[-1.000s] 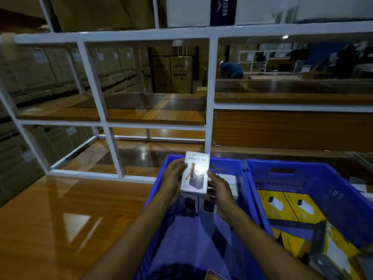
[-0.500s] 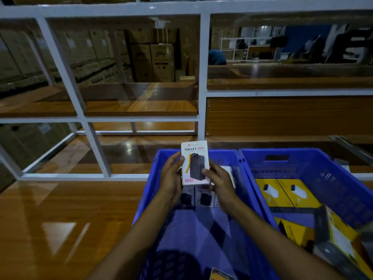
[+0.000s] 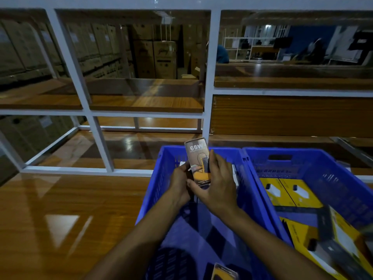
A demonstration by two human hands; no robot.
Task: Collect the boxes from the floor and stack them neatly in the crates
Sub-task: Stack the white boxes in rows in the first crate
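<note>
Since the earlier frame we have turned the small box (image 3: 198, 163) in our grip: its white front labelled with a product name no longer faces us, and a darker face printed "65W" with a yellow picture shows instead. Going from left to right, we see the glossy wooden floor (image 3: 66, 215) and the white metal shelf frame (image 3: 101, 144) with wooden boards behind it, stacks of brown cartons (image 3: 153, 57) dim in the background. Our left hand (image 3: 178, 183) has its fingers curled around the lower left edge of the box, and our right hand (image 3: 217, 183) wraps its fingers over the right side with the thumb pressed across the bottom, so both hands grip it. We hold the box upright, slightly tilted, above the far end of the left blue crate (image 3: 161, 178), where a few white boxes (image 3: 234, 172) stand against the far wall, partly hidden by our hands. Just beside it on the right, touching rim to rim, sits the right blue crate (image 3: 302, 158), which holds yellow boxes (image 3: 290, 195) lying flat.
</note>
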